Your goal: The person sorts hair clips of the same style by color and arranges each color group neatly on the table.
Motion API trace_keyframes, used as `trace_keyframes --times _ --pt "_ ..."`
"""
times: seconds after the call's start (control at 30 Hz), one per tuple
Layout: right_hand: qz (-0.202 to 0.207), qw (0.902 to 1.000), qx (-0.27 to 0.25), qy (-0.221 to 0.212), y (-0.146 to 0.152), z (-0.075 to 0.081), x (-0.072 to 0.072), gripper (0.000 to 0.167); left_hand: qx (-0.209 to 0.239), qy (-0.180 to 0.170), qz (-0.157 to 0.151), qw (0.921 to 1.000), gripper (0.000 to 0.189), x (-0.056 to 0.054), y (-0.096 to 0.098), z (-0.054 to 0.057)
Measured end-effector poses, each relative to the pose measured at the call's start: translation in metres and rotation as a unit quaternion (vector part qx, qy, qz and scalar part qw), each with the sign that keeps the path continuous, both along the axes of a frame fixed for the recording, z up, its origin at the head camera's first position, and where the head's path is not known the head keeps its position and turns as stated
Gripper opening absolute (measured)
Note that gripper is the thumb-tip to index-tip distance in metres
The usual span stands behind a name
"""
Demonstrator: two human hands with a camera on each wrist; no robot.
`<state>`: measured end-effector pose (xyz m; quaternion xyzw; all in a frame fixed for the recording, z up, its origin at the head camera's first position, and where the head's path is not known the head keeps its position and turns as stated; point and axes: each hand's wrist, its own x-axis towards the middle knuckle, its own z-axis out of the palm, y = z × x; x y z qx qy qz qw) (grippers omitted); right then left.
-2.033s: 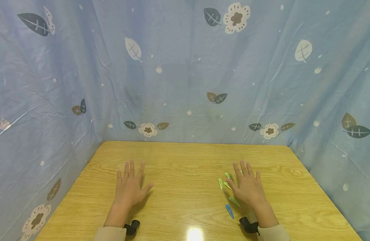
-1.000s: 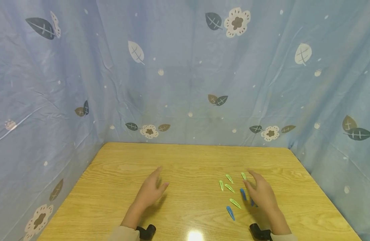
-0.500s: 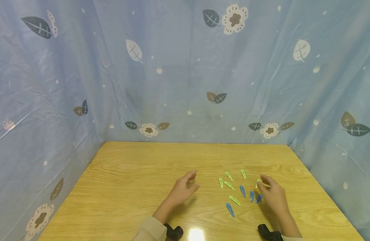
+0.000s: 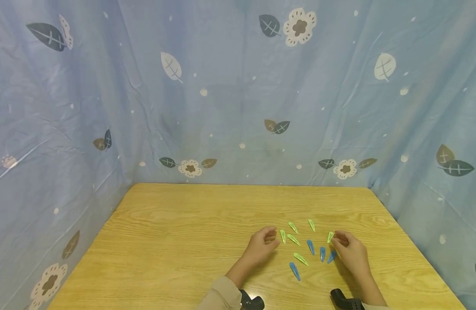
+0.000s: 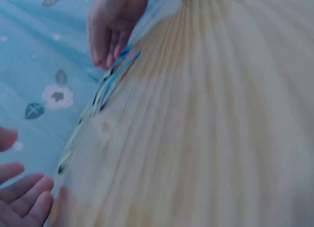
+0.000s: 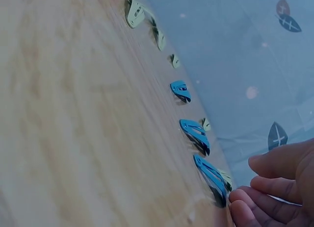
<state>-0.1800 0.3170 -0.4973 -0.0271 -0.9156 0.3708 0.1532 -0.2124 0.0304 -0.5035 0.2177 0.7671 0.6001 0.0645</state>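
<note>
Showing at the near edge: beige sleeve (image 4: 221,295), left; black wrist fittings (image 4: 257,303), one per arm. Blue hair clip (image 4: 294,271), lying flat, nearest of the set. Green hair clip (image 4: 300,258), just beyond, slanting. Three further blue clips (image 4: 322,254), loose row toward the right. Right hand (image 4: 352,252), at that row's right end: fingers curved and close together, thumb apart from them, tips just beside a blue clip and the rightmost green clip (image 4: 330,237); contact cannot be told. Left hand (image 4: 261,245), left of the group: fingers loosely bent, thumb apart, near the leftmost green clip (image 4: 282,236). Three more green clips (image 4: 294,239), mostly farther back. Table (image 4: 164,241), wood-grained, bearing all ten clips right of centre. Curtain (image 4: 222,94), blue, leaf-and-flower print, along far side and both flanks.
</note>
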Motion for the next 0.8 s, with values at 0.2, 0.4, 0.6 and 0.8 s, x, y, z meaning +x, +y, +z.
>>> trace_keyframes --times 0.2,0.4,0.6,0.8 --pt "-0.032 0.9987 -0.019 -0.034 0.0 -0.002 -0.006 0.037 -0.002 0.011 0.1 0.9949 0.034 -0.006 0.02 -0.008" --pt "-0.041 0.9973 -0.033 -0.052 -0.002 -0.002 -0.012 0.037 -0.028 0.036 0.167 0.9848 0.029 -0.008 0.036 -0.009" --pt "-0.051 0.9962 -0.037 -0.06 -0.005 -0.003 -0.016 0.036 -0.059 0.06 0.192 0.9778 0.032 -0.006 0.045 -0.01" --pt "-0.074 0.9961 -0.021 -0.044 -0.008 -0.004 -0.018 0.033 -0.114 0.118 0.196 0.9668 0.032 -0.006 0.051 -0.016"
